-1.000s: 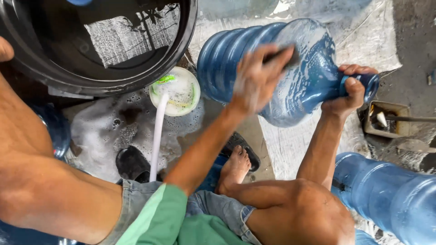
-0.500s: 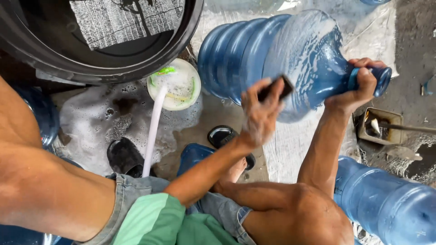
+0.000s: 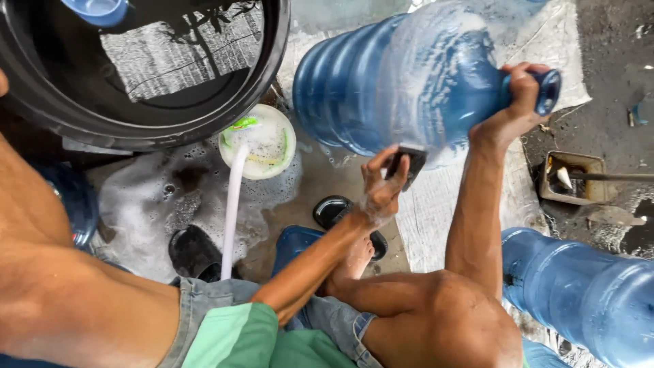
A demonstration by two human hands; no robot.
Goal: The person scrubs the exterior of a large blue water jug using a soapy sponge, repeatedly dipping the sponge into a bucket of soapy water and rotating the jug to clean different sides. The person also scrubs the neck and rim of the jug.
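Note:
A large blue water jug [image 3: 409, 88] lies on its side, wet and soapy, its neck pointing right. My right hand [image 3: 514, 102] grips that neck just behind the mouth. My left hand [image 3: 381, 184], covered in suds, holds a small dark scrubbing pad [image 3: 411, 161] against the jug's lower side near the shoulder. The jug rests over a white woven cloth [image 3: 436, 211] on the ground. My knees and a bare foot show below the hands.
A big black tub [image 3: 272, 68] with a blue cup [image 3: 95, 10] inside stands at upper left. Beside it sits a white soapy bowl [image 3: 262, 140] with a white tube [image 3: 231, 211]. Black sandals [image 3: 334, 211] lie on foamy ground; another blue jug [image 3: 586, 293] lies lower right, a small tray [image 3: 569, 177] above it.
My left hand has slid from the top of the jug down to its lower side with the pad. My right hand still holds the neck.

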